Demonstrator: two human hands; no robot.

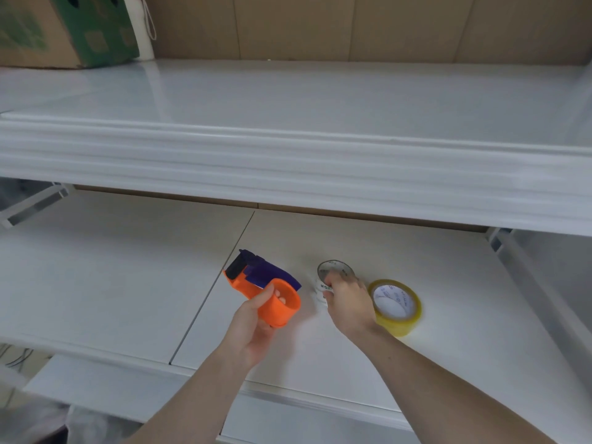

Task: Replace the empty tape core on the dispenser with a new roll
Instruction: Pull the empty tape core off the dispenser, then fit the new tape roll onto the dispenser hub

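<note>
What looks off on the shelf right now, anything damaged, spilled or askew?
Nothing stands out. The left hand holds the orange dispenser with its hub bare, the right hand grips the empty core just off it, and the yellow tape roll lies flat on the white shelf.

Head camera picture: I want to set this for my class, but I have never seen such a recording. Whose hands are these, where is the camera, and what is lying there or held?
No machine here: a person wears one camera on the head, looking down at their own bare hands. The left hand holds an orange tape dispenser above a white shelf. The right hand grips a bare white tape core. Beside it, a full yellow tape roll rests on the shelf.
</note>
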